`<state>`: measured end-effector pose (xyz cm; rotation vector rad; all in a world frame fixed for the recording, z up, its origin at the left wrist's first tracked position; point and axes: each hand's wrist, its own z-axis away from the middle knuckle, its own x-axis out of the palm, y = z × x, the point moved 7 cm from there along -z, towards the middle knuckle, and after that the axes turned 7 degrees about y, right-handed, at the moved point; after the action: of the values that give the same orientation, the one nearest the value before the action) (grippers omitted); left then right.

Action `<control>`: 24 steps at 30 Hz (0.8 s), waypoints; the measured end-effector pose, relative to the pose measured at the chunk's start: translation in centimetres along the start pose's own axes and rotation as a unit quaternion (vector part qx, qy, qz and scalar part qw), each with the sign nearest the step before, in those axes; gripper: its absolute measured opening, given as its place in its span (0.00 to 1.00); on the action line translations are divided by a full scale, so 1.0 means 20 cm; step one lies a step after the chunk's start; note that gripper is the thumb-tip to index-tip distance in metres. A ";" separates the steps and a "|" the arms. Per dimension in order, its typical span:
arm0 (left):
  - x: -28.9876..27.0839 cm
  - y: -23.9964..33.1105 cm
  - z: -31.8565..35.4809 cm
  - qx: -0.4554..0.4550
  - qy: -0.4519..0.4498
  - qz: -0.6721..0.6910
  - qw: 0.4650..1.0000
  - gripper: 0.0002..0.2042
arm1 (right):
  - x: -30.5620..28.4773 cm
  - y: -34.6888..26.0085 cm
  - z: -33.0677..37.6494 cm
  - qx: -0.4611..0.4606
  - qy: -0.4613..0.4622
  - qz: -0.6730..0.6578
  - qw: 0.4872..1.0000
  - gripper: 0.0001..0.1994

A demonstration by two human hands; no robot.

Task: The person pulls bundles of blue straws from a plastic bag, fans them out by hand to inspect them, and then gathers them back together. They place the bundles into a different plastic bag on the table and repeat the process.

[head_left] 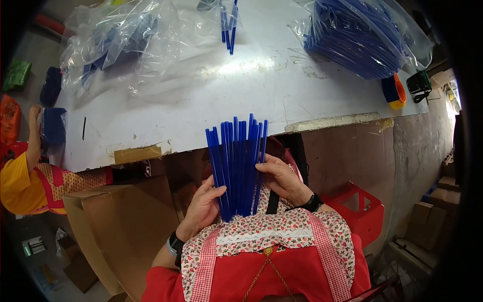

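A fanned bundle of blue plastic sticks [235,166], thin and straight like straws, stands in front of my chest at the table's near edge. Its upper ends are uneven and reach over the tabletop. My left hand [202,204] grips the bundle's left side low down, thumb across the front. Higher up on the right side, my right hand [279,176] pinches the outer sticks between thumb and fingers. The far sides of both hands' grips are hidden behind the sticks.
The white table [201,100] has a chipped near edge. Clear plastic bags with blue sticks [352,40] lie at its far right and far left. A tape roll [394,91] sits at right. Left are a cardboard box [126,221] and a co-worker's arm [33,136]; a red stool [358,211] stands right.
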<state>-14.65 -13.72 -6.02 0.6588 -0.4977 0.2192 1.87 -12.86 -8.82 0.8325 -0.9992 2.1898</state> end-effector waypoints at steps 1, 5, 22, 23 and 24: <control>0.01 0.00 0.00 0.001 -0.008 -0.007 1.000 0.21 | 0.00 0.00 0.00 -0.001 0.000 0.000 1.000 0.18; 0.12 -0.06 -0.02 -0.047 -0.053 -0.028 0.997 0.23 | 0.13 0.00 0.02 0.004 -0.060 0.130 0.990 0.22; 0.03 -0.04 -0.08 -0.017 -0.038 -0.075 0.996 0.23 | 0.14 0.06 -0.07 -0.001 -0.006 0.014 1.000 0.21; 0.03 -0.02 -0.07 -0.017 -0.047 -0.031 0.998 0.24 | 0.14 0.05 -0.07 0.000 -0.002 0.006 1.000 0.21; 0.02 -0.02 -0.07 -0.017 -0.046 -0.031 0.998 0.24 | 0.14 0.05 -0.07 0.001 0.001 -0.002 1.000 0.21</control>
<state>-13.75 -13.13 -6.94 0.6533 -0.5674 0.1213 -1.00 -11.62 -7.95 0.8322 -0.9934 2.1887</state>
